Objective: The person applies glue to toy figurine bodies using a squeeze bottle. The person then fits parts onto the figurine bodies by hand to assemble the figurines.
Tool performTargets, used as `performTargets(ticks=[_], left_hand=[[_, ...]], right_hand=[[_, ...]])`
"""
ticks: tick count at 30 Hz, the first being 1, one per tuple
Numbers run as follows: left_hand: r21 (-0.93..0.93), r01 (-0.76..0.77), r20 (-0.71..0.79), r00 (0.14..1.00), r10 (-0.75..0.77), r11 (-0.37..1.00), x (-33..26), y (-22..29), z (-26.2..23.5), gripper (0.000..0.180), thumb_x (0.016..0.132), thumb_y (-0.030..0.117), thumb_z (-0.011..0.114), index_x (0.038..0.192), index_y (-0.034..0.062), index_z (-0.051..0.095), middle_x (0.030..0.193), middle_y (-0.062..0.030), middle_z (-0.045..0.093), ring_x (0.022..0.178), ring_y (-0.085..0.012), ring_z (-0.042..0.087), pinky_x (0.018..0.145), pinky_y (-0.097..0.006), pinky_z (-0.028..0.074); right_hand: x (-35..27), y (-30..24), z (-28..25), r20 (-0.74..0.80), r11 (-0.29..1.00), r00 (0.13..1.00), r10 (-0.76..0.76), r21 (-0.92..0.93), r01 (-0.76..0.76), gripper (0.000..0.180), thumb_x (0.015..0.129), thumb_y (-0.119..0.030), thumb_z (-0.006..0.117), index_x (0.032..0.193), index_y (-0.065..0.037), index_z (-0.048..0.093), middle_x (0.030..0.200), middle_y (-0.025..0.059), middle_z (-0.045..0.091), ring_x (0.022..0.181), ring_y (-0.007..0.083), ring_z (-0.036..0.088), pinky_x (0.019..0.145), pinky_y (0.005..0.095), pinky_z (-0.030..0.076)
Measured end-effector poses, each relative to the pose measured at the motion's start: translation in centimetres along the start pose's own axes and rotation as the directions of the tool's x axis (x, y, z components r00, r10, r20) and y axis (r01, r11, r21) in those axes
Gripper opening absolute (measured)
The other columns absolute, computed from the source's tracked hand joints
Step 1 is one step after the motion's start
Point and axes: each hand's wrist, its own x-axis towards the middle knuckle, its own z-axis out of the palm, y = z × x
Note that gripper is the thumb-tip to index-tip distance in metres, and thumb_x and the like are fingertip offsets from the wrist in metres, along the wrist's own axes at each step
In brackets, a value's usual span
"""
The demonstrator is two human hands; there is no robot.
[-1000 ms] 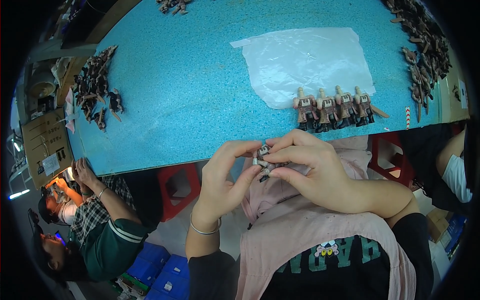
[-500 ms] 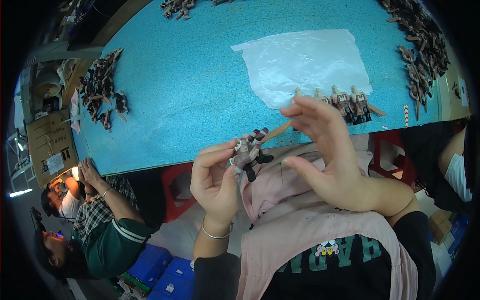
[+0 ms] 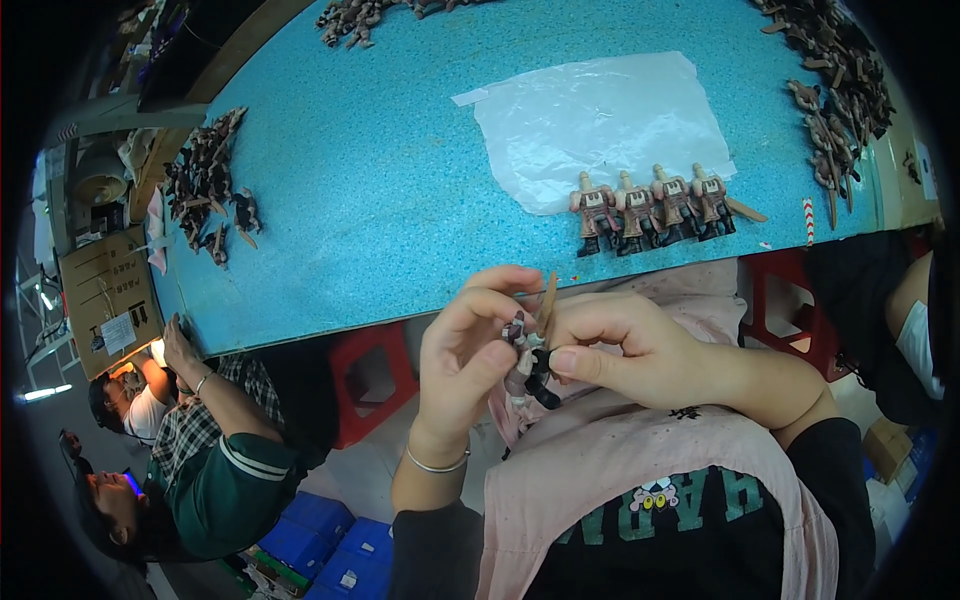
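Observation:
Just beyond the table's front edge, above my lap, both hands hold one small toy figure [image 3: 522,372] with dark boots and a long tan blade-like piece [image 3: 548,303]. My left hand [image 3: 462,350] has its fingers and thumb closed round the figure's side. With thumb and bent forefinger, my right hand [image 3: 610,345] pinches at the figure by a dark boot; the exact spot is partly hidden by the fingers. Several similar figures [image 3: 636,212] lie in a row on the table, beyond my right hand, along the near edge of a white plastic sheet [image 3: 600,125].
Heaps of figures lie on the blue table [image 3: 350,200]: a left pile [image 3: 203,175], a right pile [image 3: 840,90] and a far pile [image 3: 350,20]. Red stools [image 3: 372,385] stand under the table edge. Another person's hand [image 3: 180,350] is by a cardboard box [image 3: 110,290] at the left.
My right hand has come down and left from its spread pose and closed on the figure. The left hand has shifted slightly right, turning the figure; the row on the table now shows fully.

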Motion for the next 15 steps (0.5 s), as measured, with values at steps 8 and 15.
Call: performTargets(ticks=[8,15], left_hand=[[0.057,0.030,0.142,0.989,-0.038,0.998,-0.3,0.6,0.0,0.013,0.083,0.003,0.064,0.093,-0.0021,0.056,0.121,-0.0183,0.050,0.116,-0.0259,0.051,0.102,-0.042,0.039],[0.168,-0.187,-0.069,0.977,0.200,0.968,-1.4,-1.1,2.0,0.029,0.083,0.005,0.067,0.106,-0.0019,0.049,0.115,-0.0183,0.053,0.111,-0.0261,0.054,0.098,-0.040,0.042]], right_hand=[[-0.6,0.0,-0.4,-0.025,0.995,0.999,-0.041,-0.088,0.038,0.025,0.091,-0.016,0.057,0.074,0.000,0.050,0.069,0.0064,0.046,0.066,0.0167,0.043,0.063,0.0311,0.038],[-0.3,0.2,0.1,-0.070,0.923,0.983,-0.173,-0.360,0.137,0.017,0.087,-0.014,0.063,0.087,-0.002,0.051,0.086,0.0074,0.052,0.077,0.0192,0.049,0.071,0.0314,0.042]])
